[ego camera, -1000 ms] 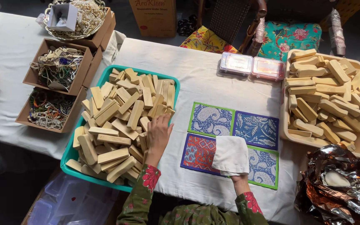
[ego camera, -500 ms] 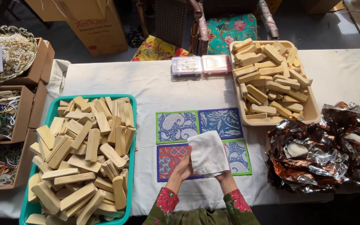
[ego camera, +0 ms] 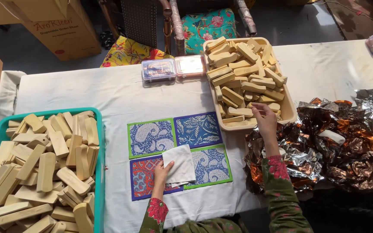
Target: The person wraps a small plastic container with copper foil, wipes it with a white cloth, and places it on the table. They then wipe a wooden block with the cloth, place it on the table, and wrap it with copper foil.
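Observation:
My left hand (ego camera: 162,171) rests flat on a folded white cloth (ego camera: 180,165) that lies over patterned printed cards (ego camera: 152,137) in the middle of the white-covered table (ego camera: 109,92). My right hand (ego camera: 265,120) reaches to the front edge of a beige tray (ego camera: 289,113) piled with several pale wooden blocks (ego camera: 242,71); its fingers touch the blocks at the tray's near side, and no block is clearly gripped. Both sleeves are green with red flowers.
A teal tray (ego camera: 99,172) full of wooden blocks sits at the left. Crumpled metallic foil (ego camera: 346,138) covers the right side. Two small clear boxes (ego camera: 173,69) lie at the table's far edge. Cardboard boxes and a chair stand beyond.
My right hand left the white cloth and reached right to the beige tray. My left hand stays on the cloth. The view has shifted rightward.

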